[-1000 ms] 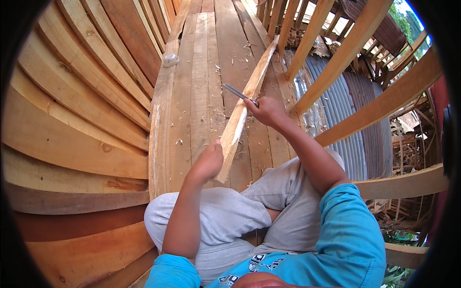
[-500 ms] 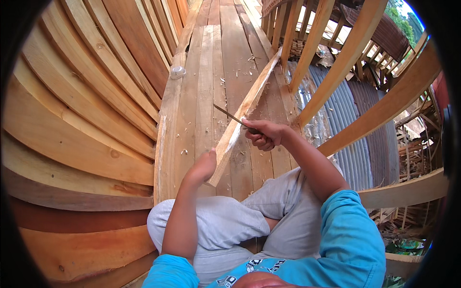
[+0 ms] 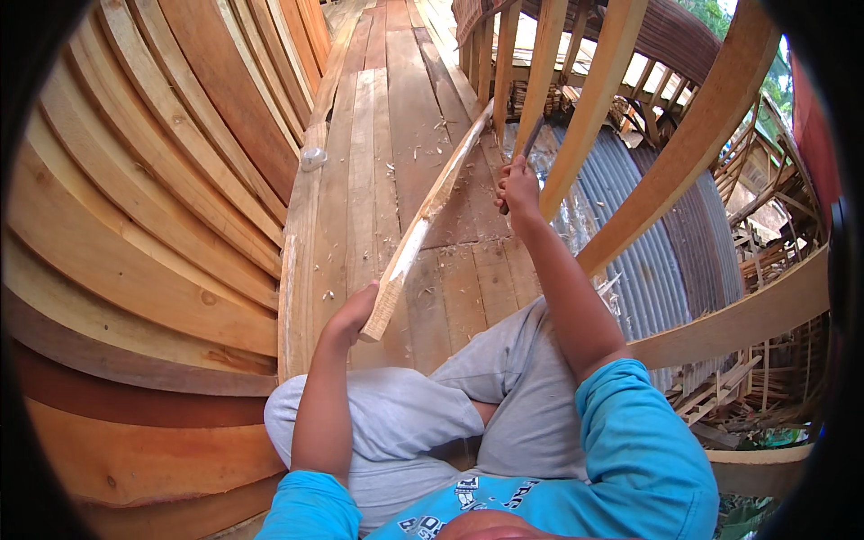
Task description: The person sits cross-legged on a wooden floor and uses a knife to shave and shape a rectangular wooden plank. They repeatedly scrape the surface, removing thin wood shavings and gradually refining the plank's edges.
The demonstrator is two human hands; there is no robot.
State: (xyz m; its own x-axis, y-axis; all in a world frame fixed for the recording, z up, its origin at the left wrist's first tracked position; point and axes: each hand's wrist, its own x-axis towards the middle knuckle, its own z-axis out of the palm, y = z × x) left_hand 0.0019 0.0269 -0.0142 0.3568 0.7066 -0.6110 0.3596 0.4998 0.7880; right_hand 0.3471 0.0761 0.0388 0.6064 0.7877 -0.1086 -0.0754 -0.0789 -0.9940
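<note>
A long squared wooden stick [image 3: 427,216] slants from near my lap up to the railing, its far end resting near the posts. Pale, freshly cut wood shows along its middle. My left hand [image 3: 359,309] is closed round the near end, on its left side. Off to the right of the stick, my right hand [image 3: 519,187] is closed in a fist round the handle of a long knife. The dark knife blade [image 3: 533,137] points up and away, in front of the railing, apart from the stick.
Wood shavings lie scattered over the plank floor [image 3: 360,198]. A plank wall [image 3: 162,216] rises on the left, with a small clear plastic container [image 3: 313,159] by its foot. Railing posts [image 3: 589,103] stand on the right, above a corrugated metal roof [image 3: 643,243].
My right hand has lifted the knife off the stick and swung it up and to the right. The stick has turned in my left hand and its cut face looks different.
</note>
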